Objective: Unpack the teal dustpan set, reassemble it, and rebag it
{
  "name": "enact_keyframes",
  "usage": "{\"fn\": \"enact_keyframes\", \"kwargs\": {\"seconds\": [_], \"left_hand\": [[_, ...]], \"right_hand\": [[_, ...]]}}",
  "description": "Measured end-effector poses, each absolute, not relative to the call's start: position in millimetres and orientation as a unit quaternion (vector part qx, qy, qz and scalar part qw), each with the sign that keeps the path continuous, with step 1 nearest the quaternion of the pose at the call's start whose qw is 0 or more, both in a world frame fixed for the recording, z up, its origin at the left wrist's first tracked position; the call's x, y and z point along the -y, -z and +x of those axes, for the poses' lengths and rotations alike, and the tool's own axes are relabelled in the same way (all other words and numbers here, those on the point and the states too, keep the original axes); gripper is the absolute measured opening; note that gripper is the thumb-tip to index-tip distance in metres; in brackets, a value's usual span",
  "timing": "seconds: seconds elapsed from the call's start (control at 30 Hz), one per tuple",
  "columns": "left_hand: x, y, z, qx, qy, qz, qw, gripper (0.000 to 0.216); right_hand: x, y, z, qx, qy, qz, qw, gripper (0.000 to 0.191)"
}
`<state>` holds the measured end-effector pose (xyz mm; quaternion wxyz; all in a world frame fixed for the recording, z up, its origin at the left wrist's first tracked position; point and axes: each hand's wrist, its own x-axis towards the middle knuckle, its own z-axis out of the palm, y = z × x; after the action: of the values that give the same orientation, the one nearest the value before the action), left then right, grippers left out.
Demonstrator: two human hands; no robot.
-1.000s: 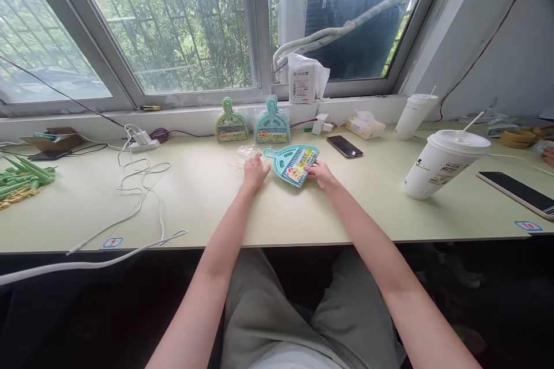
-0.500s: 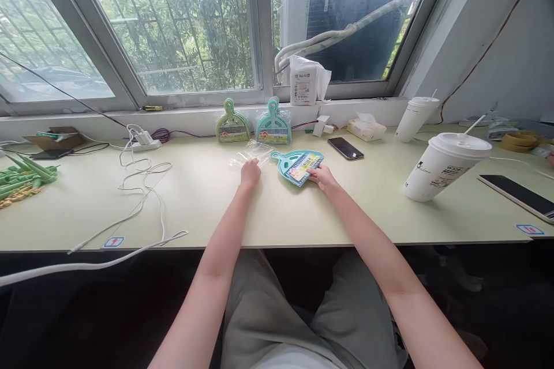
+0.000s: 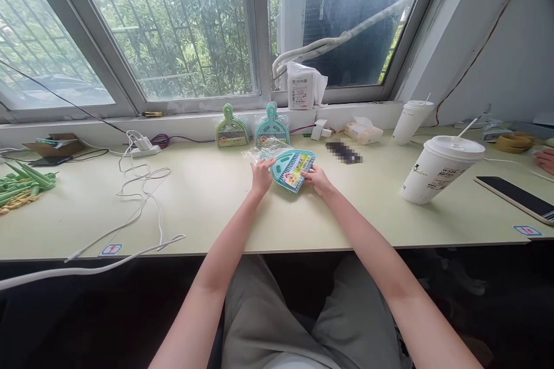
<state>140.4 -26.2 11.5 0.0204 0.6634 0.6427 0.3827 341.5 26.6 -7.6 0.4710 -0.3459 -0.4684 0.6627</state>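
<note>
A small teal dustpan-and-brush set (image 3: 291, 168) with a colourful label lies tilted near the middle of the pale green table (image 3: 216, 207). My right hand (image 3: 318, 179) grips its near right edge. My left hand (image 3: 262, 173) pinches a clear plastic bag (image 3: 262, 153) at the set's handle end, and the bag's mouth lies over the handle. Two more sets lean against the window ledge behind: a green one (image 3: 231, 130) and a teal one (image 3: 272, 127) in plastic.
White cables (image 3: 142, 196) and a charger trail across the left side. Green sticks (image 3: 23, 181) lie far left. A tilted paper cup with straw (image 3: 437, 168), a second cup (image 3: 409, 121), a tissue pack (image 3: 363, 131), a phone (image 3: 343, 151) and a tablet (image 3: 517, 197) are on the right. Another person's hand (image 3: 546, 159) shows at the right edge.
My left hand left the bare table, took the clear bag and brought it up to the set's handle. My right hand turned the teal set slightly while keeping hold.
</note>
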Motion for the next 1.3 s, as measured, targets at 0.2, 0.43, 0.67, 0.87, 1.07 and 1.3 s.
{"fn": "enact_keyframes", "kwargs": {"seconds": [0.2, 0.43, 0.67, 0.87, 1.07, 1.3], "left_hand": [[29.3, -10.0, 152.6, -0.588, -0.42, 0.684, 0.097, 0.068], [45.4, -35.3, 167.3, -0.505, -0.594, 0.613, 0.129, 0.066], [36.0, -43.1, 136.6, -0.6, -0.666, 0.337, 0.286, 0.079], [30.5, -32.4, 152.1, -0.363, -0.695, 0.419, 0.459, 0.063], [35.2, -27.7, 174.0, -0.323, -0.666, 0.41, 0.533, 0.044], [39.7, -34.4, 166.3, -0.324, -0.626, 0.424, 0.568, 0.042]], "right_hand": [[-37.6, 11.2, 344.9, 0.4, -0.634, -0.392, 0.533, 0.026], [-24.7, -0.1, 342.2, 0.434, -0.658, -0.327, 0.521, 0.027], [-9.8, -12.0, 336.3, 0.461, -0.665, -0.268, 0.523, 0.034], [-3.2, -14.2, 330.6, 0.455, -0.649, -0.25, 0.556, 0.034], [-4.0, -17.5, 330.3, 0.411, -0.649, -0.248, 0.591, 0.035], [-8.0, -18.6, 332.9, 0.445, -0.67, -0.237, 0.545, 0.039]]}}
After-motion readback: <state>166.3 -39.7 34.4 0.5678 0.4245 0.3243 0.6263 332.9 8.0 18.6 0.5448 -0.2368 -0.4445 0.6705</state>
